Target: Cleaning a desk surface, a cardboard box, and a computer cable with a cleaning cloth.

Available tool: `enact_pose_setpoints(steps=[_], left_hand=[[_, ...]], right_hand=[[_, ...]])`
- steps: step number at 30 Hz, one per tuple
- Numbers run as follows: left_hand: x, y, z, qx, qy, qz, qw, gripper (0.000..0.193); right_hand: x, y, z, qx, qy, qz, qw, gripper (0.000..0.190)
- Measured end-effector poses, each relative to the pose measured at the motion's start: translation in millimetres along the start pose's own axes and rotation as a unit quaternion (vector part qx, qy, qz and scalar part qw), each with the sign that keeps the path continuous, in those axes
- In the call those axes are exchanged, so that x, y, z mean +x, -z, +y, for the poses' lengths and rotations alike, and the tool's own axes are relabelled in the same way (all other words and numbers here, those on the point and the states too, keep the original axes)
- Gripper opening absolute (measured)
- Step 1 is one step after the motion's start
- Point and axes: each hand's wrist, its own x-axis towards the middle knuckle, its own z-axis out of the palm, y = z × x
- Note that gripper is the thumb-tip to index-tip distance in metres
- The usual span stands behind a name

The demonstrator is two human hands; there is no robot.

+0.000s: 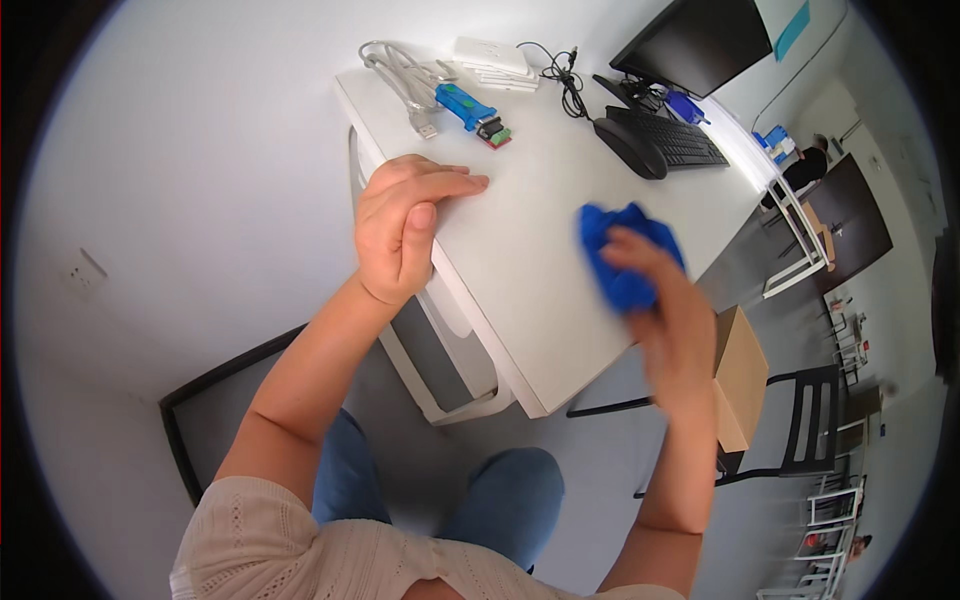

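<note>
My left hand [397, 217] rests at the near left edge of a white desk [517, 247]. Its fingers are bent over the top, the thumb stands apart from them, and nothing is in it. In my right hand [675, 322] is a bunched blue cloth [626, 259], held against the desktop near its right edge. Motion blurs this hand, and part of the cloth is hidden under the fingers. Beyond my left hand lies a blue USB-to-serial adapter [465, 106] with a small green terminal block [496, 136] on its end.
At the back are a coiled grey USB cable [401, 79], stacked white boxes [495, 60], a black cable [570, 90], a mouse [630, 148], a keyboard [675, 139] and a monitor [694, 45]. A cardboard box [739, 382] sits on a black chair [810, 427] to the right.
</note>
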Motion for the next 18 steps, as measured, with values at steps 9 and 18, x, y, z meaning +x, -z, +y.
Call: enact_pose_setpoints(steps=[9,18], left_hand=[[-4,4,-13,0.026,-0.065,-0.009,0.998,0.030],[0,0,-14,0.012,-0.057,-0.025,0.998,0.028]], right_hand=[[-10,6,-35,0.171,0.087,-0.121,0.974,0.031],[17,32,92,0.088,-0.175,0.047,0.979,0.036]])
